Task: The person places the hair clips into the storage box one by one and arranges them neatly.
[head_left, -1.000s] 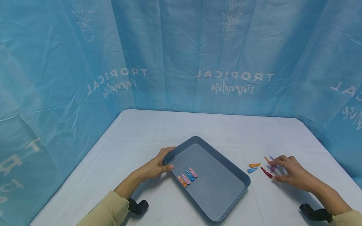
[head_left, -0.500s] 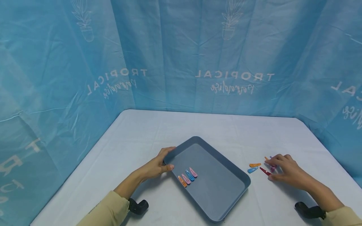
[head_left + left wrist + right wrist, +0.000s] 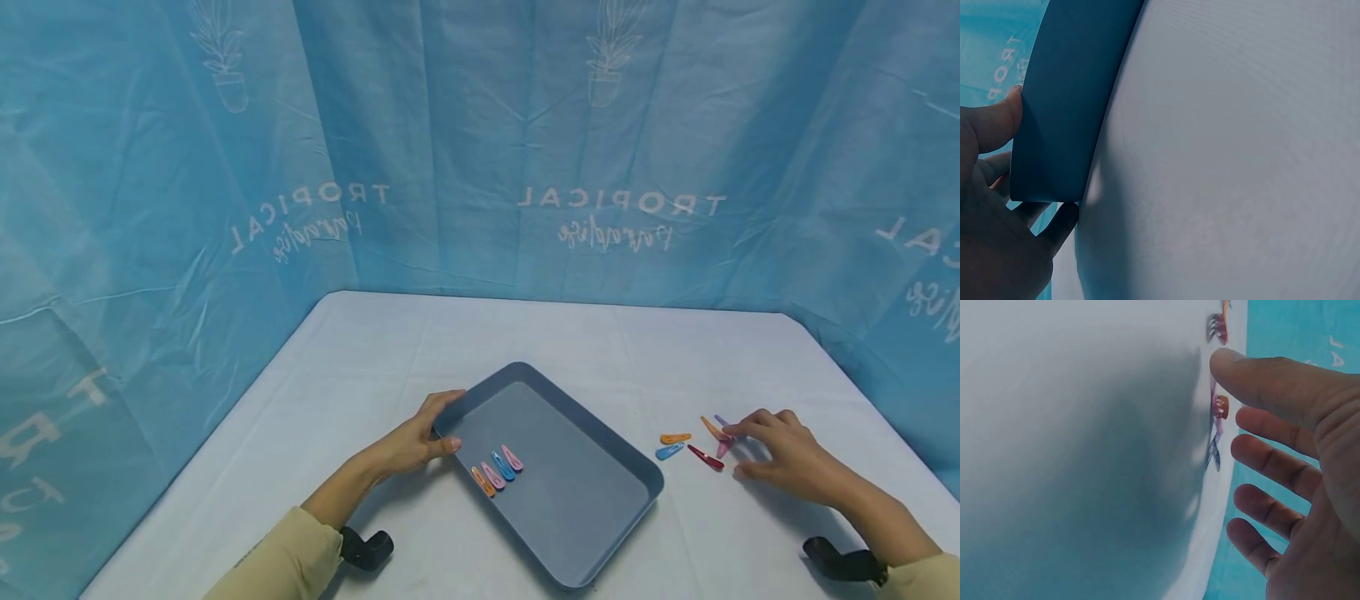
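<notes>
My left hand (image 3: 416, 442) grips the left corner of a grey-blue tray (image 3: 577, 483), thumb over the rim and fingers along its outer wall; the left wrist view shows this tray wall (image 3: 1066, 112) from outside. A row of snap hair clips lies in the tray: orange (image 3: 483, 482), pink (image 3: 492, 476), blue (image 3: 503, 466) and another pink clip (image 3: 512, 457). My right hand (image 3: 787, 458) hovers at a loose group of clips on the table, fingers and thumb apart. Nearest its fingertips are a red clip (image 3: 706, 457), an orange clip (image 3: 715, 428) and a pink clip (image 3: 723, 449).
A yellow-orange clip (image 3: 676, 438) and a blue clip (image 3: 670, 451) lie between the tray and my right hand. A purple clip (image 3: 722, 420) shows behind the fingers. White cloth covers the table (image 3: 375, 350); a blue printed curtain (image 3: 480, 150) hangs around it.
My right hand dipped left over the red clip, then drew back to the right, uncovering more of the orange and red clips. The left hand and tray have not moved.
</notes>
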Available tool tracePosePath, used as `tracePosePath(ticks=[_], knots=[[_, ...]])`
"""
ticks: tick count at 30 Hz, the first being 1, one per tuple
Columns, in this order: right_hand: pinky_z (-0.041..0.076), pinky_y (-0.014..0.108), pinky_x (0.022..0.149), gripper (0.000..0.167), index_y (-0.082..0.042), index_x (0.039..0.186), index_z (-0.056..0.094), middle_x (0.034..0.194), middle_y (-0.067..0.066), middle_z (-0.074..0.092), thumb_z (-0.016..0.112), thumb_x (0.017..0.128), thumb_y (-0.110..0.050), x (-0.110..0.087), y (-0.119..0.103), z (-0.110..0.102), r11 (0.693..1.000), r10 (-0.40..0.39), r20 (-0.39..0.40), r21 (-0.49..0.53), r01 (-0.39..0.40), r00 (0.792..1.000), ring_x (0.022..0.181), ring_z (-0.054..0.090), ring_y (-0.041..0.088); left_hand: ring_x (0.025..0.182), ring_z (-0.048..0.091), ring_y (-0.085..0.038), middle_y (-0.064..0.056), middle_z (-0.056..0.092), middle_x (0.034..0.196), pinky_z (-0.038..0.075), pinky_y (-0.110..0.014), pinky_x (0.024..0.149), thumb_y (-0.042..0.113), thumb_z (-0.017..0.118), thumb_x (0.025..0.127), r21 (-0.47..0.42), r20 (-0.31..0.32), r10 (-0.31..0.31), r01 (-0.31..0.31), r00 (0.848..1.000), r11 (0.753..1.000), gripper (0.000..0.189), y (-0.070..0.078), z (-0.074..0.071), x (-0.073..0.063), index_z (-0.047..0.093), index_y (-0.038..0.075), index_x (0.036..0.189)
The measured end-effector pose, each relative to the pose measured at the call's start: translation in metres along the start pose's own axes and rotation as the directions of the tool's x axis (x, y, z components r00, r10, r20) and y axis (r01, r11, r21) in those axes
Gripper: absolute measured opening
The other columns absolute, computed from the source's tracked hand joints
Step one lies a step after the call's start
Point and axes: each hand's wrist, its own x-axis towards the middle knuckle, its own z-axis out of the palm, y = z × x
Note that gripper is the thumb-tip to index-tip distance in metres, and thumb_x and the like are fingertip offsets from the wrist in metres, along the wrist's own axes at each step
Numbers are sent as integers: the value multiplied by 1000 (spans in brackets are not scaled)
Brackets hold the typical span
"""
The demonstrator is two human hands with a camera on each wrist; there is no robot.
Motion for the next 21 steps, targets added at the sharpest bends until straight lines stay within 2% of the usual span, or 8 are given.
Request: tracePosePath(ticks=[9,14,21], knots=[[36,39,71,50,-15,110,68,109,10,58,84,65,-29,7,2,8,1000,-20,-26,-17,19,999,99,41,29,144,12,-42,-12,16,155,23,-65,108,20,59,93,9,-4,-2,2,1000,1000,68,0,-1,0,21,20,150],[36,39,71,51,-13,111,68,108,10,58,84,65,-30,9,-3,8,999,-33,-39,-21,32,999,98,41,28,144,12,-42,-11,15,155,23,-65,108,20,58,94,7,-2,1,-1,1000,1000,68,-1,-1,0,20,21,150],[43,41,70,58,-10,115,67,109,13,58,84,64,-34,9,-11,12,1000,-14,-23,-8,14,1000,100,42,31,144,13,-42,-11,15,155,24,-65,107,21,59,93,8,0,0,0,1000,1000,69,-2,-1,0,20,21,151]])
